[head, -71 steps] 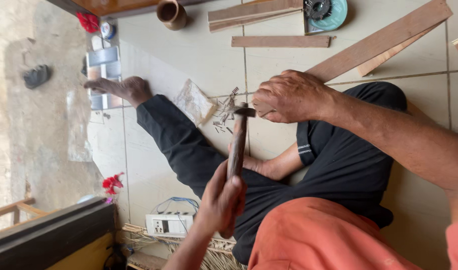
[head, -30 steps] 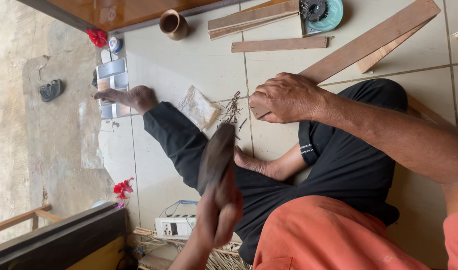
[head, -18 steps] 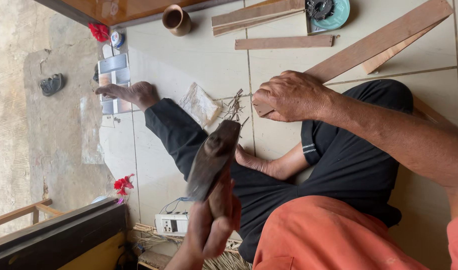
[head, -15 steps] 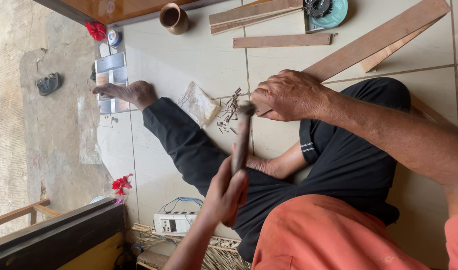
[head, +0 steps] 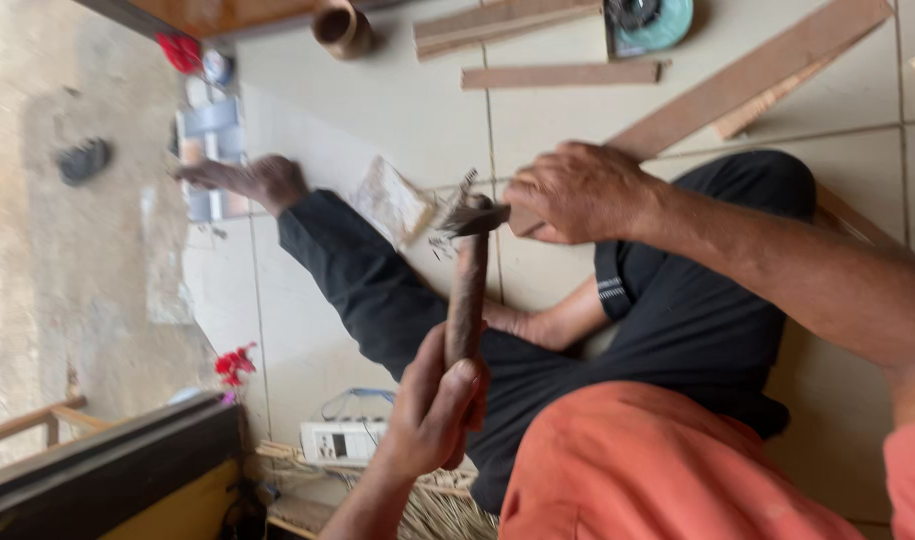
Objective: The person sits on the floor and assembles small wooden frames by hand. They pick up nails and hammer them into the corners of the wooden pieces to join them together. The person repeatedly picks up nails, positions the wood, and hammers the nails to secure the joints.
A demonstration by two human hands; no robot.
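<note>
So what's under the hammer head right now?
The hammer head sits at the end of the wooden strip gripped by the right hand. The head and fingers cover any nail beneath.

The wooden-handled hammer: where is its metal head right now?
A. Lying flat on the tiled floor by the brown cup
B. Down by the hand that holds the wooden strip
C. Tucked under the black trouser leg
B: the wooden-handled hammer, gripped by one hand, has its metal head beside the other hand on the wooden strip.
</note>
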